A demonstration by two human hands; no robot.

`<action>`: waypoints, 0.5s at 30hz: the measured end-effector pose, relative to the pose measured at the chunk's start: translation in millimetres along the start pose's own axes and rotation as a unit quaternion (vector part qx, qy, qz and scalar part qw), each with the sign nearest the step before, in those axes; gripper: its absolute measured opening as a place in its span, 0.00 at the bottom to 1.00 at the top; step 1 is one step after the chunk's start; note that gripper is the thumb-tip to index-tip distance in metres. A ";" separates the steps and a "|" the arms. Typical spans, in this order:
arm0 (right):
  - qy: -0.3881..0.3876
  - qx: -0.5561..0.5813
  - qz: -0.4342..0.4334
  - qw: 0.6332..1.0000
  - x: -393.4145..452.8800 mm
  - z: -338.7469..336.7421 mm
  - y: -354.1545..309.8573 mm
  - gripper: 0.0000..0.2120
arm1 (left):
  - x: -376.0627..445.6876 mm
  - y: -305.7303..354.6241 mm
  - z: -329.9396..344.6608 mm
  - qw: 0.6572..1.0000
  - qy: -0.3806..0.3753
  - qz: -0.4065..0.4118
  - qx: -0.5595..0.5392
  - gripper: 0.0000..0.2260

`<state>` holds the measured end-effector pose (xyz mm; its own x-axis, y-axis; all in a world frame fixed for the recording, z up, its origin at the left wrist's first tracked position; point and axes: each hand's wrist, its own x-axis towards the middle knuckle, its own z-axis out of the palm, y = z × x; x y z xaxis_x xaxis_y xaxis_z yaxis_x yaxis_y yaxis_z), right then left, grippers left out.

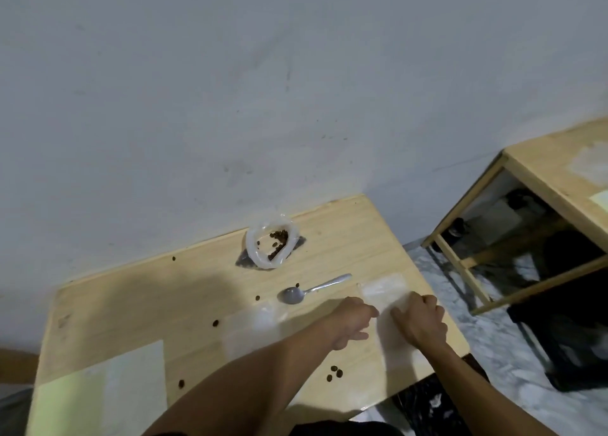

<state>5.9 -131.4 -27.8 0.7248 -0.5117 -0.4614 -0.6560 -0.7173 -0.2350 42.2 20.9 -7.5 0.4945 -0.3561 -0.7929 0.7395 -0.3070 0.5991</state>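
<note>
While both my hands work at the clear pouch (385,291) near the right edge of the worktop (138,304), the filling itself has, as far as I can judge, not begun. The pouch lies flat and looks empty, though the blur makes it hard to be sure. My left hand (352,320) has its fingers (373,310) curled against the pouch's left edge, and they appear to pinch it. My right hand (421,323) sits knuckles-up on the right edge, fingers bent round the plastic and thumb laid across it. I take this to be the step of getting the mouth open.

The spoon (309,292) lies just beyond my left hand, bowl empty, untouched. Farther back, near the wall, the rolled-down bag (269,246) holds only a small heap of coffee beans. Loose beans (335,371) are scattered over the wood, a few of them close to my left forearm. A second pouch (253,323) lies flat beside my left wrist and also looks unfilled.

So what is left, to my mind, is nearly all of it: open this pouch, spoon beans in, close it, and gather the strays.
</note>
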 end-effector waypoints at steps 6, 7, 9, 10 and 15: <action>-0.010 0.022 0.005 1.000 -4.8 1.1 1.9 0.32 | 1.7 -3.7 6.4 1.000 0.014 0.013 -0.005 0.24; -0.012 0.023 0.005 1.000 -5.5 1.3 1.3 0.32 | 0.1 -5.4 6.5 1.000 0.016 0.016 -0.002 0.27; -0.006 0.033 -0.003 0.999 -8.3 -0.6 -2.5 0.31 | -3.5 -7.4 6.1 0.999 0.023 0.031 0.008 0.28; 0.005 0.045 -0.009 0.999 -8.0 -1.3 -4.9 0.30 | -4.9 -7.5 5.1 0.998 0.032 0.043 0.020 0.30; 0.035 0.262 -0.057 0.963 -10.1 -19.3 -35.3 0.12 | -17.6 1.7 -17.1 0.983 0.137 0.122 0.016 0.24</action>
<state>25.8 -110.0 1.7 0.7991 -0.4872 -0.3523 -0.5740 -0.4439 -0.6881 42.5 41.8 5.6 0.7630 -0.1738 -0.6226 0.5710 -0.2702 0.7752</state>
